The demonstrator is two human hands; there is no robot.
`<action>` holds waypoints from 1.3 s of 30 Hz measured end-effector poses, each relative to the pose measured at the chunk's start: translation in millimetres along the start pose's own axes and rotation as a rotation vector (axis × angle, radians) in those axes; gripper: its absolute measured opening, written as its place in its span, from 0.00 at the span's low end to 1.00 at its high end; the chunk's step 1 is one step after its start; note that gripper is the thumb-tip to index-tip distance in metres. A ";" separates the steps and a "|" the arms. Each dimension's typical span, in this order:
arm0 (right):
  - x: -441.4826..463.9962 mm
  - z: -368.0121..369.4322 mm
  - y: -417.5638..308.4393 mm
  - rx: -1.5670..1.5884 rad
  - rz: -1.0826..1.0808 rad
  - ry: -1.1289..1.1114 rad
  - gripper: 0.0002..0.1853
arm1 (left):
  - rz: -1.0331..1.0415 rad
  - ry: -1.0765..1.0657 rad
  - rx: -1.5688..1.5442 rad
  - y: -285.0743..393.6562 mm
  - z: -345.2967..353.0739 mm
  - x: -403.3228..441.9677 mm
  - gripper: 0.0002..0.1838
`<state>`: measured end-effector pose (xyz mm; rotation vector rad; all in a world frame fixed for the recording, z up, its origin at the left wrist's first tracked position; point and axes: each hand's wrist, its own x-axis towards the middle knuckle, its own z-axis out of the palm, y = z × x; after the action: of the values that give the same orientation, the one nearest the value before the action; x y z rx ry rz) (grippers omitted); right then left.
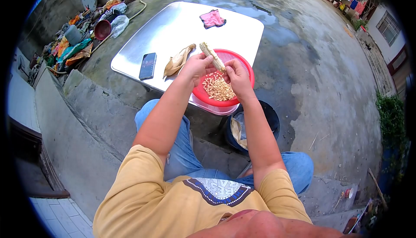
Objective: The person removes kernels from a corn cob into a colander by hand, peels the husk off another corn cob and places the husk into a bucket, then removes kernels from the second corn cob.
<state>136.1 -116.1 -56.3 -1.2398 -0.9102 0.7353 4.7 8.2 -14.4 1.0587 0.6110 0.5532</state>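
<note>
A corn cob [211, 56], pale and mostly stripped of kernels, is held at a tilt between my two hands. My left hand [200, 66] grips it from the left, near its middle. At its lower end, the fingers of my right hand [236, 76] close around the cob. Both hands are over a red plastic basket [248, 71] with perforated sides. Loose corn kernels [218, 88] lie heaped in the basket, below the hands. Dry corn husks [177, 61] rest on the table to the left of my left hand.
The shiny metal table [143, 34] also carries a phone [147, 66] and a pink cloth [212, 19]. Beneath its near edge, a dark bucket [269, 119] holds husks [236, 130]. A pile of clutter with a dark red bowl [102, 30] lies at the far left, beside a hose [141, 9].
</note>
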 end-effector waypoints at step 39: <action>-6.5 3.7 -20.8 -0.649 -0.309 0.251 0.15 | 0.097 -0.204 0.761 -7.0 13.0 -12.5 0.20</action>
<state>129.6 -124.0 -36.7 -1.6567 -1.1383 0.0186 5.8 -11.2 -13.8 1.8450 0.6018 0.2830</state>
